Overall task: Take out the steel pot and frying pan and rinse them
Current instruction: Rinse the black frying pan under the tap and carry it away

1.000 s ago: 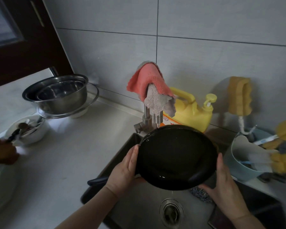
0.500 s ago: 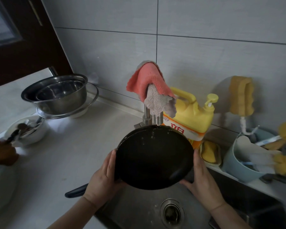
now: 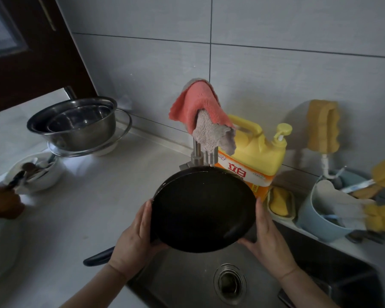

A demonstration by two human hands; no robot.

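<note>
The black frying pan [image 3: 202, 210] is tilted toward me over the steel sink [image 3: 187, 278], just under the faucet [image 3: 203, 155]. My left hand [image 3: 135, 238] grips its left rim near the dark handle, which points down-left. My right hand [image 3: 268, 238] holds the right rim from below. A steel pot [image 3: 76, 127] with a smaller steel bowl inside stands on the counter at the far left, on a glass lid.
A pink and grey cloth [image 3: 203, 116] drapes over the faucet. A yellow detergent jug [image 3: 251, 152], a soap dish [image 3: 280, 202] and a blue tub of sponges [image 3: 327, 216] line the right side. A white bowl of utensils [image 3: 33, 172] sits left.
The pan has moved left from over the sink's right part and turned more upright, both hands going with it. It has held almost still for the last half second.
</note>
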